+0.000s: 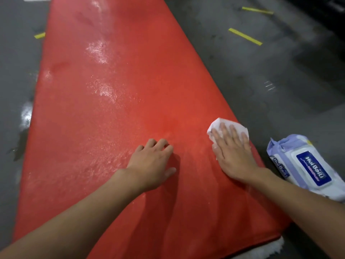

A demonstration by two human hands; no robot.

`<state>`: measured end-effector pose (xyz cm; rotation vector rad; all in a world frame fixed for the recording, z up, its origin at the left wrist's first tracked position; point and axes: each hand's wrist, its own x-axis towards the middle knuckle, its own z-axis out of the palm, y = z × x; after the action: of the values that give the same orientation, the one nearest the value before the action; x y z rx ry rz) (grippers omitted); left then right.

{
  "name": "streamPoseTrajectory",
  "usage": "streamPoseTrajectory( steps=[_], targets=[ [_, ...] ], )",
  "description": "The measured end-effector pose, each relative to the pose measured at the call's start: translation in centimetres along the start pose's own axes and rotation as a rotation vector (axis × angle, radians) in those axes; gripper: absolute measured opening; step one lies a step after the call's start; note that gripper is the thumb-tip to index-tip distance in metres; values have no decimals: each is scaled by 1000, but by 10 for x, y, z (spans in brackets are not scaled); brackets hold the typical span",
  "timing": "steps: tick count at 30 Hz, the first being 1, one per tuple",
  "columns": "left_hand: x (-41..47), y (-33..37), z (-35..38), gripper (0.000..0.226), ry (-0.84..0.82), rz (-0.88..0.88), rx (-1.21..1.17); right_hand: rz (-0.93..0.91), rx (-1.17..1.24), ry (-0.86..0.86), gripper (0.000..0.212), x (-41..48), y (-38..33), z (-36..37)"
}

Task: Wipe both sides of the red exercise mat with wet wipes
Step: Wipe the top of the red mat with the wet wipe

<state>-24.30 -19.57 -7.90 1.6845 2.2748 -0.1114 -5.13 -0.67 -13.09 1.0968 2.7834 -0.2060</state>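
Nearest, at the near right corner, a scrap of white fluffy stuff [268,249] poking out from under the edge; cannot tell what.

Above it, 2 bare forearms reaching in over the red exercise mat [104,113], spread flat on the grey floor [280,90] with 1 face up and running away lengthwise.

Left hand [152,161] planted near the mat's middle: fingers bent, tips and thumb down on the surface, nothing held. Judged a brace, taking body weight and pinning the mat against sliding under the strokes.

Right hand [233,156] just beside the right edge, flat, fingers straight and fanned, pressing a crumpled white wet wipe [225,126] onto the mat rather than gripping it, with a fold of the wipe showing past the fingertips. Flat palm likely chosen for broad, even contact.

Off the mat, just right of that hand, a pale lilac pack of wipes [306,165] lying label side up on the floor, probably kept there within easy reach for a fresh sheet.

Farther out, glossy wet patches [100,53] down the mat's centre line, suggesting wiping done there, against a duller near right part. Underside hidden, so probably only 1 of 2 sides in progress.

Beyond, yellow tape strips [245,36] stuck to the floor on either side.
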Motion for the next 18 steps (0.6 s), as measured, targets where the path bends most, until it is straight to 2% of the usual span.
streamPoseTrajectory(
  steps=[2, 4, 6, 8, 10, 12, 14, 16, 18],
  targets=[
    [-1, 0, 1, 51, 13, 2, 0, -69, -53, -66, 62, 6, 12, -5],
    [-3, -2, 4, 51, 22, 12, -1, 36, -17, -67, 68, 27, 17, -16],
    [-5, -4, 7, 53, 32, 24, -1, 135, 49, 6, 61, 36, 6, -19],
    [-7, -7, 7, 54, 34, 29, -21, 22, 20, 61, 58, 24, -9, -11],
    [-7, -8, 7, 57, 39, 34, -47, -139, -6, 16, 63, 5, -8, -3],
    [-7, -10, 8, 66, 42, 32, -67, -212, -83, -54, 61, 17, 7, -8],
    [-9, -12, 13, 84, 42, -21, -75, -149, -126, -76, 66, 47, 12, -17],
    [-12, -14, 18, 99, 40, -150, -81, -3, -30, -60, 65, 63, 3, -23],
    [-16, -14, 22, 101, 46, -245, -68, -13, 6, 3, 57, 52, -10, -16]
  ],
)
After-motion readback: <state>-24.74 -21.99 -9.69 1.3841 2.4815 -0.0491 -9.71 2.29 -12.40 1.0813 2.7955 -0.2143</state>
